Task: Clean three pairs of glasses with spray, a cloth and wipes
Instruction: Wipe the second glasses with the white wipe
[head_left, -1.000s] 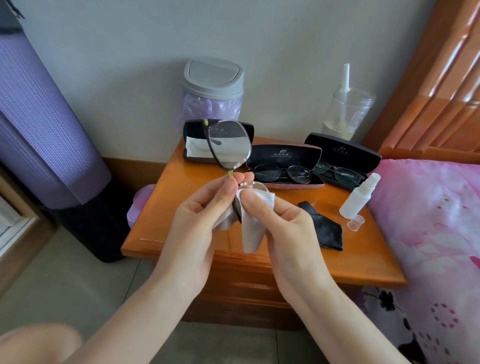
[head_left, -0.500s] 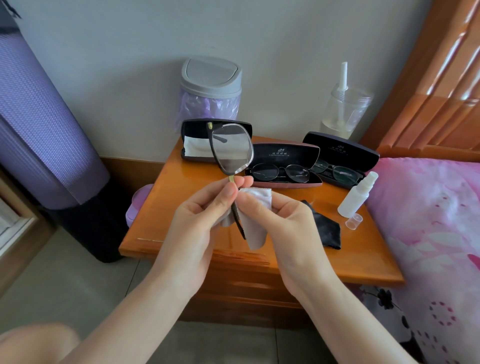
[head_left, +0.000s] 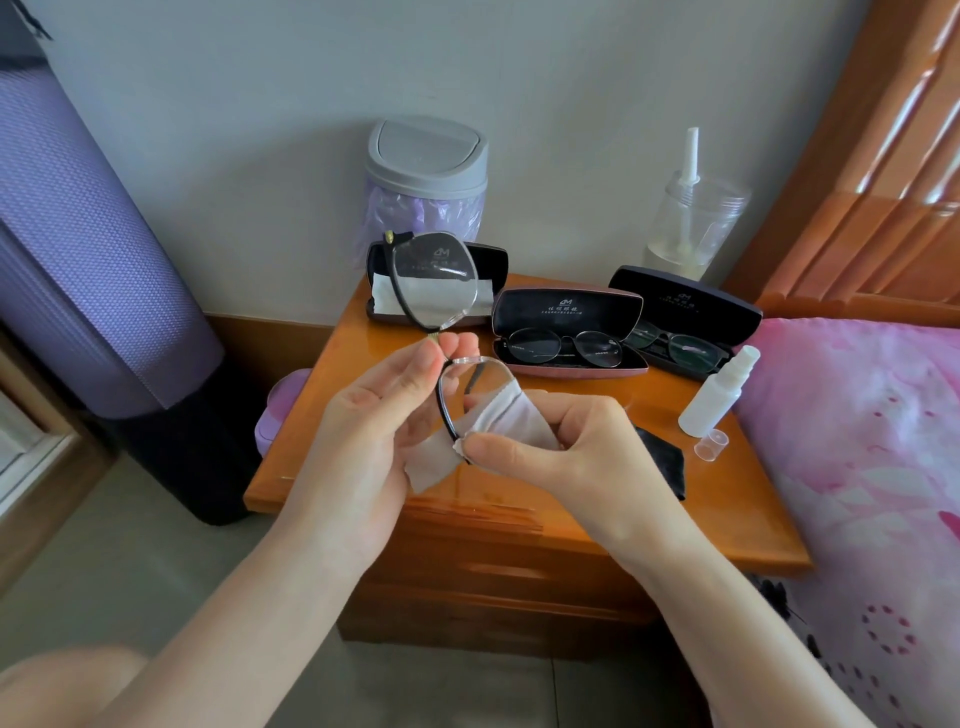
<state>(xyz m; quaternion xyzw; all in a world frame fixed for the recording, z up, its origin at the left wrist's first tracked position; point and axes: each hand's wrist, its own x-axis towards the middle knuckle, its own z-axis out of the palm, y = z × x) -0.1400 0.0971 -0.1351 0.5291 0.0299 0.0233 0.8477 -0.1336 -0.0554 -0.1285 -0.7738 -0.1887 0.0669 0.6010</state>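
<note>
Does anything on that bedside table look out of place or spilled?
Nothing spilled or broken. Only the small clear plastic cap sits loose on the orange wooden nightstand, off the white spray bottle beside it.

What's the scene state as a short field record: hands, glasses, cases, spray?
left hand: pinches black half-rim glasses at the bridge, one lens up
right hand: pinches white wipe over the lower lens
cases: three open on orange wooden nightstand; rear black case holds white sheet; pink-brown case holds round thin-rim glasses; right black case holds dark-rim glasses
spray: small white spray bottle upright, clear cap off beside it
cloth: black cloth flat, partly behind right hand
</note>
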